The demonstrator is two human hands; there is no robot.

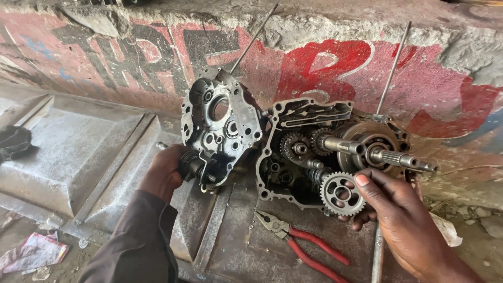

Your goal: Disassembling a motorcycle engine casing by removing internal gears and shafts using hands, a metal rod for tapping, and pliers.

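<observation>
Right hand (401, 215) fingers pinch gear (342, 193); left hand (166, 173) grips crankcase cover (220, 128) w/ fingers clamped.

Left hand (166, 175) gripping the lower edge of a grey engine case half (222, 126), held upright; right hand (401, 212) pinching a toothed gear (341, 194) against the open gearbox half (314, 152); red-handled pliers (301, 242) lying below on the metal floor plate (78, 147)

L hand (166, 175) reaches fwd from lower left, dark sleeve down to wrist, back of hand up, fingers curled shut round a grip. R hand (394, 209) comes in from lower right, bare wrist, palm turned inward, thumb on top, fingers pinched closed underneath.
</observation>
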